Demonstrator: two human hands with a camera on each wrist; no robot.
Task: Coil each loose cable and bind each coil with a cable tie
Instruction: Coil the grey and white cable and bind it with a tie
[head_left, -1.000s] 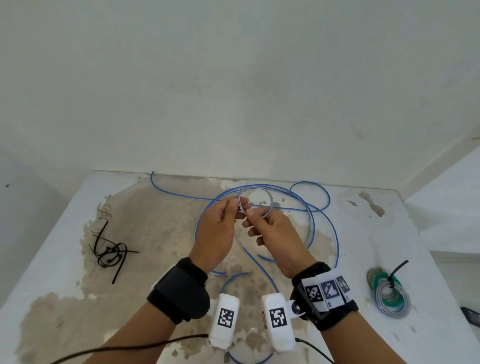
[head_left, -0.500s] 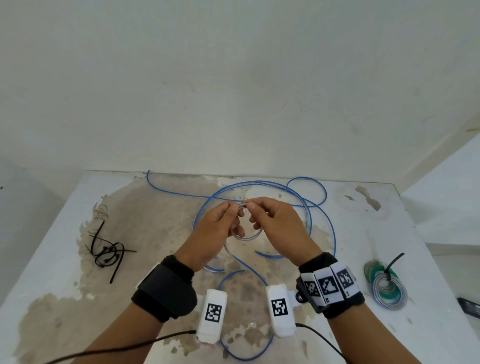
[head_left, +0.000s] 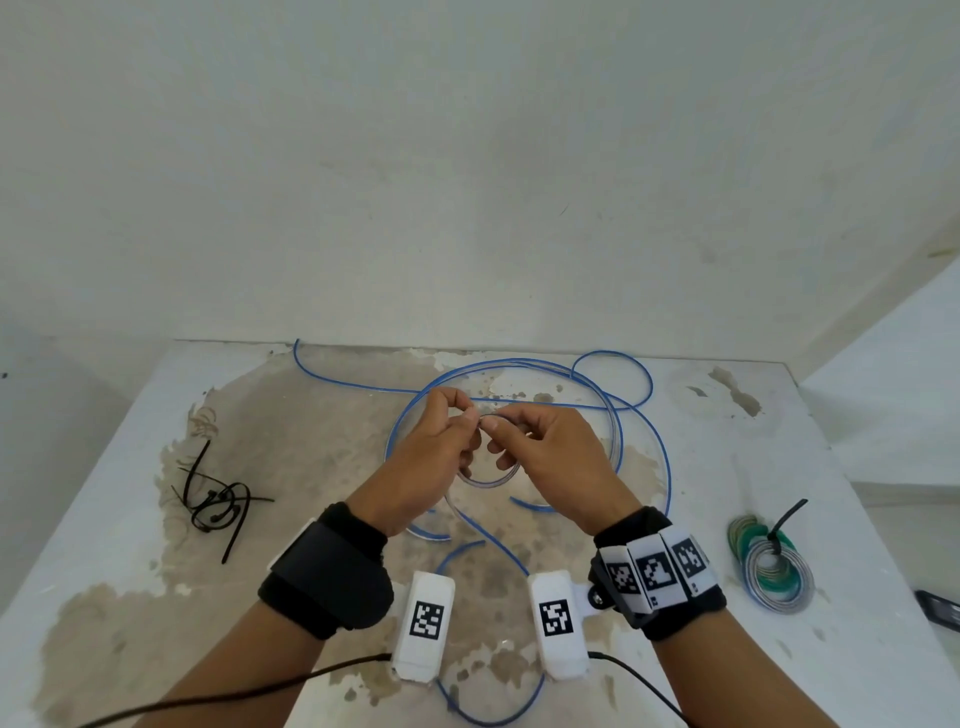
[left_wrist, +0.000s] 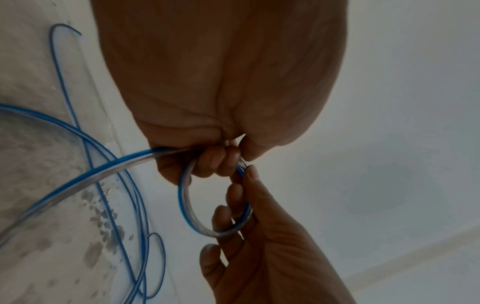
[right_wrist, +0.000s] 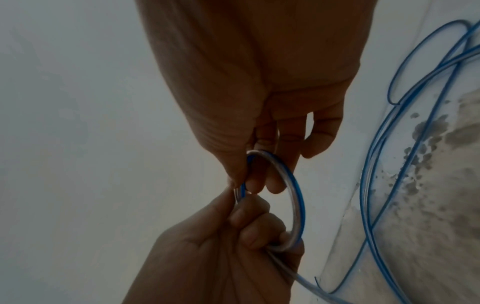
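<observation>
Blue cable (head_left: 524, 401): one small loop (head_left: 491, 480) formed, held above the table (head_left: 857, 519) centre. Left hand (head_left: 431, 457) grip pinches the loop top with thumb and forefinger; right hand (head_left: 550, 457) grip pinches it right beside, fingertips touching. Rest of the cable sprawls loose over the table, far side and near edge. Right: bound coils (head_left: 771, 564) with a black tie. Left: pile of black cable ties (head_left: 218, 501).
</observation>
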